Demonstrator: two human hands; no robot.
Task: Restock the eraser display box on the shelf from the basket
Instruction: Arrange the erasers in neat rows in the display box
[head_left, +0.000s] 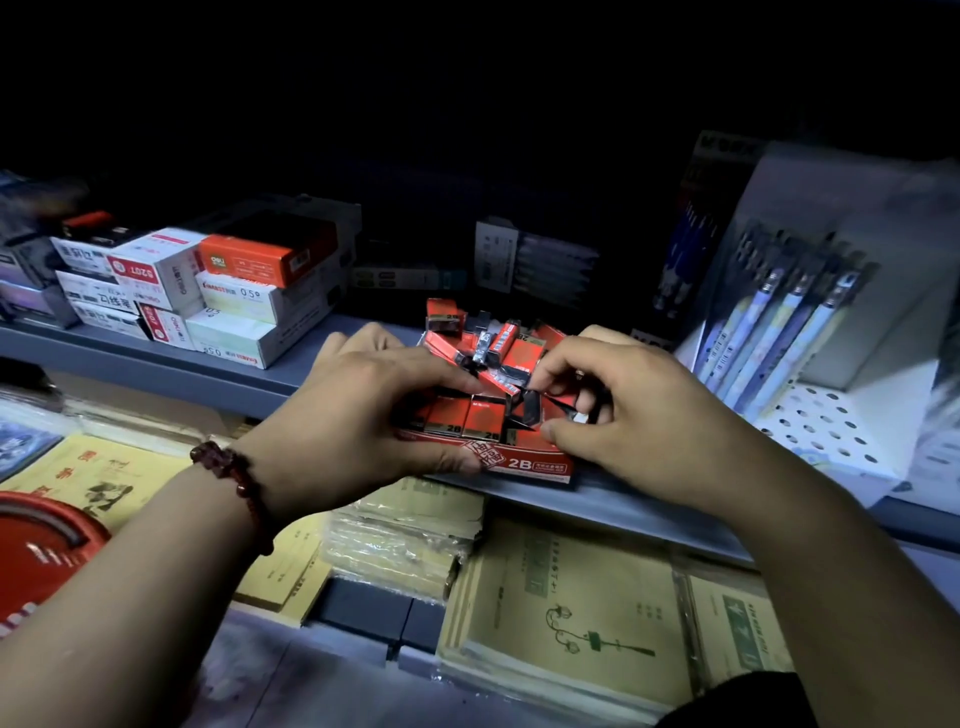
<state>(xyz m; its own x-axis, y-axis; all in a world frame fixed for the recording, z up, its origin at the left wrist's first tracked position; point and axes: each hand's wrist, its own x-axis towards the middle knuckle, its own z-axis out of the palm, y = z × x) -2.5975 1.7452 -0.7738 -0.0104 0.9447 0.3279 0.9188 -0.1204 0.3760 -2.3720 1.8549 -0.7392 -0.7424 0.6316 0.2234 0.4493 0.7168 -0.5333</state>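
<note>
Both forearms reach in from below and meet over the red display box (524, 464), which sits at the front edge of the grey shelf (156, 364) and shows "2B" on its front wall. The box holds a row of erasers (485, 418) standing upright along its front, and behind them more lie loose in a jumbled heap.

The left hand (363, 415) lies palm down over the box's left side. Its fingers stretch out fairly straight across the top of the erasers, the thumb rests against the front wall, and nothing is clasped in it. A bracelet (234, 480) of dark red beads circles that wrist.

The right hand (639, 415) comes in from the other side with the wrist slightly raised and the fingers curled inward. Thumb and forefinger pinch a dark-ended eraser (532, 408) at the right part of the box (a small pale piece shows under the curled fingers, too small to tell what it is).

To the left on the same shelf stand stacked stationery cartons (234, 291), and to the right is a white stand of pens (779, 322). Below the shelf lie yellow exercise books (571, 597).
</note>
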